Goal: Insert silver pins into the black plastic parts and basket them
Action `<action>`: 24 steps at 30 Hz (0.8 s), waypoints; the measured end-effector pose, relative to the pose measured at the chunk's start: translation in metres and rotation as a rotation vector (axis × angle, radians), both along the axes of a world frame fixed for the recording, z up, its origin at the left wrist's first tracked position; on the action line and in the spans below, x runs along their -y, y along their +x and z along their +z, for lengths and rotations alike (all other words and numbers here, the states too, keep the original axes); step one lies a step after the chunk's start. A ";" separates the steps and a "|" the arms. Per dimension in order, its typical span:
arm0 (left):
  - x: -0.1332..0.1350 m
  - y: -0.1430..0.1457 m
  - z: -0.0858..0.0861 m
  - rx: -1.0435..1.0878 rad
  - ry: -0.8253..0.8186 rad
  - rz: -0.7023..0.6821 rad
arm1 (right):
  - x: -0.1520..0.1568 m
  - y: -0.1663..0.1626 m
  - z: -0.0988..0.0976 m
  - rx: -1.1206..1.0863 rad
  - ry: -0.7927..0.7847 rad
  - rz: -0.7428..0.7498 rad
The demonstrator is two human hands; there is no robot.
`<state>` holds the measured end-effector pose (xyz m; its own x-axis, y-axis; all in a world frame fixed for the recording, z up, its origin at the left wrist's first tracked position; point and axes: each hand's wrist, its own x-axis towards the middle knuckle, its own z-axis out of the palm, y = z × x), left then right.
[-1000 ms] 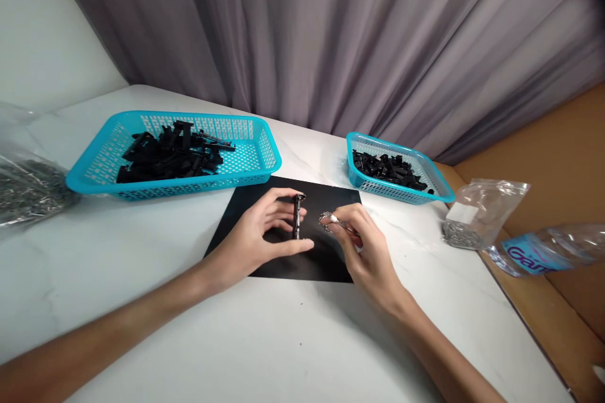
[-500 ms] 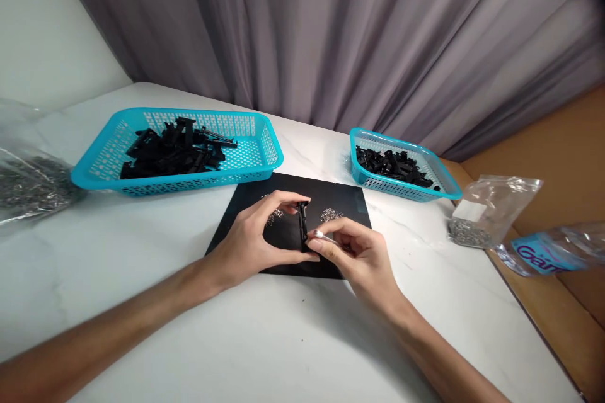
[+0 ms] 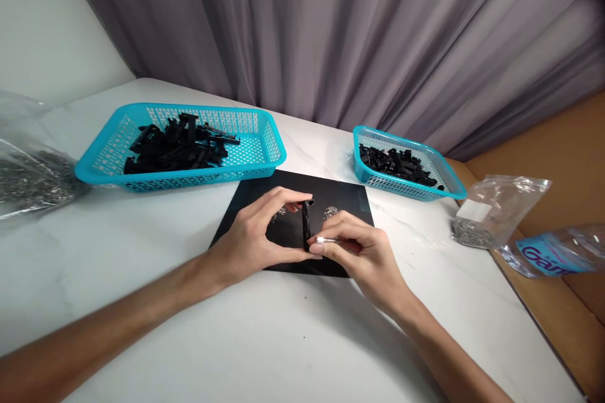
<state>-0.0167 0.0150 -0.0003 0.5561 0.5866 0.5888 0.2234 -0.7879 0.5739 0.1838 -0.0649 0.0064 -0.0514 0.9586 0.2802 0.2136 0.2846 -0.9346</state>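
Observation:
My left hand [image 3: 258, 236] pinches a slim black plastic part [image 3: 307, 223] upright between thumb and forefinger, above a black mat [image 3: 246, 204]. My right hand [image 3: 357, 252] grips a thin silver tool [image 3: 326, 240] whose tip touches the lower end of the black part. Two small heaps of tiny metal pieces [image 3: 331, 211] lie on the mat just behind my hands; the left heap is partly hidden by my fingers.
A large turquoise basket [image 3: 265, 154] of black parts stands at the back left, and a smaller turquoise basket [image 3: 451, 186] of black parts at the back right. Clear bags of metal pieces [image 3: 477, 227] lie at the right and at the far left [image 3: 28, 176]. A cardboard box wall [image 3: 558, 157] borders the table's right edge.
My right hand left the right heap of metal pieces and came left to the black part, bringing the silver tool against its lower end. The left hand kept holding the part.

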 end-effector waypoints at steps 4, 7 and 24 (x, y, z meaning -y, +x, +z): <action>0.000 0.000 -0.001 -0.011 0.004 -0.014 | 0.001 0.006 0.004 0.038 -0.036 0.065; 0.000 -0.001 -0.003 -0.017 0.028 -0.017 | 0.002 0.010 0.007 0.089 -0.041 0.121; 0.000 0.002 -0.004 -0.086 0.181 -0.077 | -0.011 0.021 0.002 0.045 -0.276 0.215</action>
